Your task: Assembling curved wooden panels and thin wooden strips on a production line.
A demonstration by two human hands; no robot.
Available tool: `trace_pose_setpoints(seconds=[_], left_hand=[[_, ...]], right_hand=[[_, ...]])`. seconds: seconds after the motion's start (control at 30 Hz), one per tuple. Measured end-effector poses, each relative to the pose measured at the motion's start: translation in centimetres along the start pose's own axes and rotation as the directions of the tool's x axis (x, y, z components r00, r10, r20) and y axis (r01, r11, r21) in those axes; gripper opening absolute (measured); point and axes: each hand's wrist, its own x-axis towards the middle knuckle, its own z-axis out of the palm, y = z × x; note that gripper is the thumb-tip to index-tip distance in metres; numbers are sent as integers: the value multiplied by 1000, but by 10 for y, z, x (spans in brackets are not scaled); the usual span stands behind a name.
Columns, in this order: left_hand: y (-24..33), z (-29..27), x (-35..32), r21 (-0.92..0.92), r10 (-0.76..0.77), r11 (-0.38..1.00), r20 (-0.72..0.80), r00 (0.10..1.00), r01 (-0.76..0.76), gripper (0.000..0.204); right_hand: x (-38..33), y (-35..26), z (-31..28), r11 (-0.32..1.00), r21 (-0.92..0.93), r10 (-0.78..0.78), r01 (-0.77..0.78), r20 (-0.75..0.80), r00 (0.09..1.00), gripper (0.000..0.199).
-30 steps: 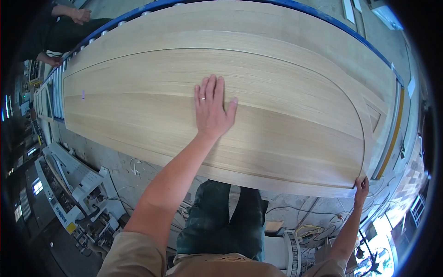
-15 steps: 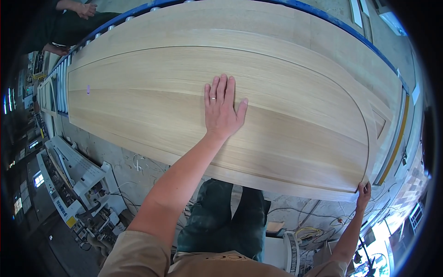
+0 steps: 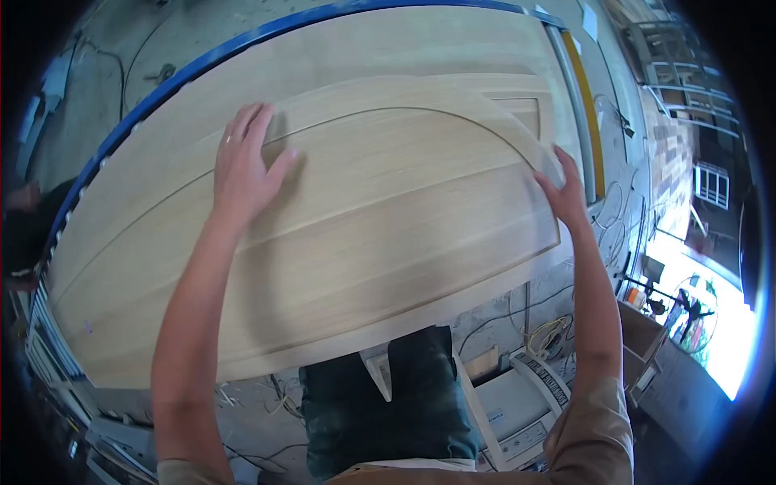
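Observation:
A long pale wooden door panel [image 3: 388, 218] with a grooved border lies across the space in front of me. My left hand [image 3: 246, 166] is over its far border at the left, fingers stretched and thumb apart. A shadow falls beside this hand; whether it touches the wood I cannot tell. At the door's right end my right hand [image 3: 566, 194] spans the end rail, thumb on the inner side and fingers at the outer edge. Its fingertips are slightly blurred. Another wooden panel [image 3: 517, 101] with a rectangular groove shows from underneath at the far right.
A blue rail [image 3: 259, 36] runs round the far side, with a yellow strip [image 3: 586, 113] at its right end. Cables [image 3: 550, 335] and a grey machine part [image 3: 517, 412] lie below the near edge. A person's dark clothing [image 3: 40, 230] is at the far left.
My left hand has shifted from the panel's middle toward its far border. My right hand has moved from the near right corner up along the end rail. The view has turned rightward.

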Motion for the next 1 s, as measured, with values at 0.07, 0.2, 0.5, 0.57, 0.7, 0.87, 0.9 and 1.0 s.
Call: trace_pose_setpoints(seconds=[0.07,0.2,0.5,0.57,0.7,0.87,0.9,1.0], left_hand=[[19,12,47,6,61,998,192,979,-63,77],[40,21,94,111,-67,993,383,921,26,72],[65,17,114,192,-177,978,528,831,86,54],[72,17,116,182,-177,979,523,834,94,53],[74,20,117,149,-167,983,498,851,106,52],[75,21,117,212,-203,972,516,832,105,53],[73,21,115,231,-218,967,512,831,111,53],[66,21,111,227,-209,968,474,855,110,52]], right_hand=[[40,-30,5,996,-29,-79,80,27,996,72],[105,-74,32,975,12,-221,221,88,971,74],[155,-87,48,915,35,-390,401,321,863,66],[155,-84,49,919,43,-384,392,321,866,65],[154,-80,50,919,75,-392,388,302,869,63],[155,-74,56,904,135,-426,405,251,869,62],[155,-74,55,906,129,-423,403,255,870,63],[156,-74,56,897,145,-441,417,243,864,63]])
